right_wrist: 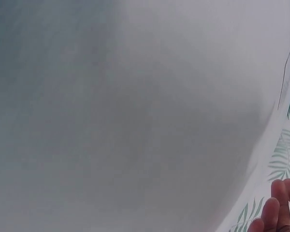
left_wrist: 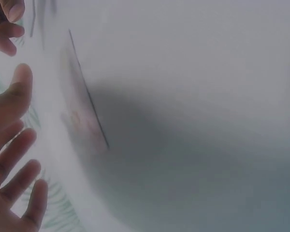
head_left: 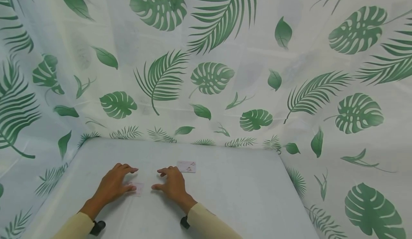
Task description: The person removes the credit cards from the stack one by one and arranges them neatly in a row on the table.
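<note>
Cards are lying flat on the pale tabletop (head_left: 225,196), two of them, and the relation that matters is being set by where each one sits against the hands. The nearer card (head_left: 137,188) is being touched by the left hand (head_left: 113,186): its fingers are spread and laid down over the card's left part, the fingertips resting on it, with nothing curled round it or pinched. Only the right part of this card is being shown past the fingers, so its long axis cannot be told for certain.

The second card (head_left: 186,166) is lying farther toward the far edge of the tabletop, just beyond and to the right of the right hand (head_left: 172,183). Its long axis is running left to right, roughly parallel to the far edge. It is being touched by neither hand; the right hand is the nearer one, its fingers relaxed and slightly spread, palm down on or just above the tabletop, holding nothing.

In the left wrist view a blurred card edge (left_wrist: 89,99) is being seen close beside the open fingers (left_wrist: 14,164). In the right wrist view only fingertips (right_wrist: 280,212) and bare tabletop are being shown.

A cloth backdrop printed with green leaves (head_left: 212,78) is hanging behind and beside the tabletop.
</note>
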Tool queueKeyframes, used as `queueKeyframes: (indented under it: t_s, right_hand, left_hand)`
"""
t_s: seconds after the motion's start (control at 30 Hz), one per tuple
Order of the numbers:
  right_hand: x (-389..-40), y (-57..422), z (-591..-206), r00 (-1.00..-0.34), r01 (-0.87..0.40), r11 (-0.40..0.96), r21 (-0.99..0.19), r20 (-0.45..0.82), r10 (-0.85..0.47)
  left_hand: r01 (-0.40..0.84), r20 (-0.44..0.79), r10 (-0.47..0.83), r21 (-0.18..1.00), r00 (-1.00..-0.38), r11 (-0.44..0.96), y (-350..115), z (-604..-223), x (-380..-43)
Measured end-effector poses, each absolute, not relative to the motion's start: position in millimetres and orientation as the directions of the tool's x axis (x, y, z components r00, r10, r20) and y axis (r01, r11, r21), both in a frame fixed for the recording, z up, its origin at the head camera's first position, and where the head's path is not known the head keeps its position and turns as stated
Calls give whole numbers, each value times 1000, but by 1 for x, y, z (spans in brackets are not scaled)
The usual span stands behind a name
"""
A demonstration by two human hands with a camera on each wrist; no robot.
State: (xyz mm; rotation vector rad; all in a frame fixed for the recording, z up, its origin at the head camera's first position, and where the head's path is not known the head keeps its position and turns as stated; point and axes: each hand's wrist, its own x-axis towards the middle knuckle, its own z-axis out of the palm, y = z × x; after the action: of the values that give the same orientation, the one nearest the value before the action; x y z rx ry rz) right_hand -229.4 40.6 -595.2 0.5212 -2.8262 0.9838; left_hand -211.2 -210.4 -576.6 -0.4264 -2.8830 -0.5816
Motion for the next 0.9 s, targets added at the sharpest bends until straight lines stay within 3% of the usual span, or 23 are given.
queueKeyframes:
  t_s: [0.9]
  right_hand:
    - [-243, 88, -592, -948, -314, 759, -571, 234, -216]
  left_hand:
    - [373, 273, 280, 396, -920, 839, -151, -576, -232]
